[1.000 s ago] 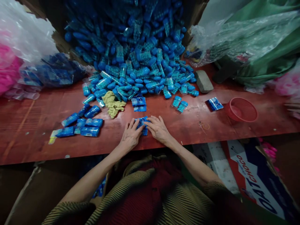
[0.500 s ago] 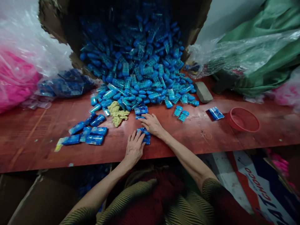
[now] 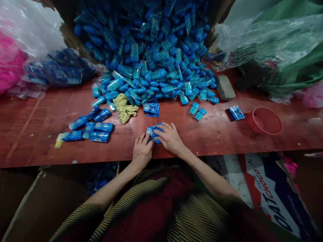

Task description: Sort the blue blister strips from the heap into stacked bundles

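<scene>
A flat blue printed packet [image 3: 152,129] lies on the table in front of me, partly covered by my fingers. At its lower left edge, the fingers of my left hand [image 3: 142,148] are bent and hold it. My right hand [image 3: 172,137] rests over its right side, fingers stretched out and apart. Just beyond sits a small stack of similar blue packets [image 3: 150,109]. Behind the stack spreads a large heap of clear small bottles with blue caps and blue beads [image 3: 156,74]. A crumpled yellow cloth [image 3: 124,109] lies left of the stack.
Several filled blue packets [image 3: 99,136] lie to the left. Two small bottles [image 3: 200,114], a grey block [image 3: 225,88], another blue packet [image 3: 236,113] and a red basket [image 3: 265,121] are on the right. Plastic bags [image 3: 64,69] flank the heap. The table's front edge is close to my body.
My right hand has come back from the stack to the packet near my left hand. The view has also shifted, so the table sits higher in the picture.
</scene>
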The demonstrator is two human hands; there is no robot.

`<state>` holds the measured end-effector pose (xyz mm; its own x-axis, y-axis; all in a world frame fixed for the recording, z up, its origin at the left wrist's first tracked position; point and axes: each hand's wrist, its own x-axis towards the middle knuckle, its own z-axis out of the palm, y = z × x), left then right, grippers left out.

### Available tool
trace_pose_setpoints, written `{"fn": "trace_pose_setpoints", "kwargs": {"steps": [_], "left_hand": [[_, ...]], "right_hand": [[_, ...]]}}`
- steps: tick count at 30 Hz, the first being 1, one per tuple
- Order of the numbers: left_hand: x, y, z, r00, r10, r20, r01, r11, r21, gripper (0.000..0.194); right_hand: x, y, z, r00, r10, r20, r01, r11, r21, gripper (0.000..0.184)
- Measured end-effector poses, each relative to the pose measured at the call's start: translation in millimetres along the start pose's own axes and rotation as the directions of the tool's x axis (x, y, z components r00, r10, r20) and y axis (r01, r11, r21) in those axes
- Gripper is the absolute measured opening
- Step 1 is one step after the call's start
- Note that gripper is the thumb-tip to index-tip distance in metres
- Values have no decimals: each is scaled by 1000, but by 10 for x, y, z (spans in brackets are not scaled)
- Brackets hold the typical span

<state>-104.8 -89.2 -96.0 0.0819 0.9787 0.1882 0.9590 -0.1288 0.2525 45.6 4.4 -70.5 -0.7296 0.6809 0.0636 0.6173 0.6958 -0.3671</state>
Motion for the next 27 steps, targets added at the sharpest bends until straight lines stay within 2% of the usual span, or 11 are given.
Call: {"fn": "trace_pose_setpoints", "kwargs": {"steps": [3,7,11,15,17,22,27], "left_hand": [[-4,-40,-5,1000,3,7,-4,1000,19,30],[187,-148,-3,1000,-11,-8,12,999,44,30],[351,-218,-3,998,-15,-58,15,1000,-1,28],[231,-194,23,992,3,-126,-15,995,-94,26],[142,-169,42,987,-30,-159,7,990,-139,26],[94,-128,53,990,-78,-119,60,987,-148,25],[118,-85,-14,979,-144,-142,107,965,-240,25]], "right_hand": [[-206,-113,188,995,-37,92,43,997,-59,43],[-25,-114,334,997,-27,66,31,997,-71,43],[171,-40,318,1000,3,-29,-3,1000,-12,36],[151,20,252,976,67,-208,-38,989,140,29],[162,37,204,960,105,-258,-70,988,138,29],[312,51,178,985,113,-129,-116,993,-19,22],[375,57,284,971,132,-198,-147,987,-64,22]]}}
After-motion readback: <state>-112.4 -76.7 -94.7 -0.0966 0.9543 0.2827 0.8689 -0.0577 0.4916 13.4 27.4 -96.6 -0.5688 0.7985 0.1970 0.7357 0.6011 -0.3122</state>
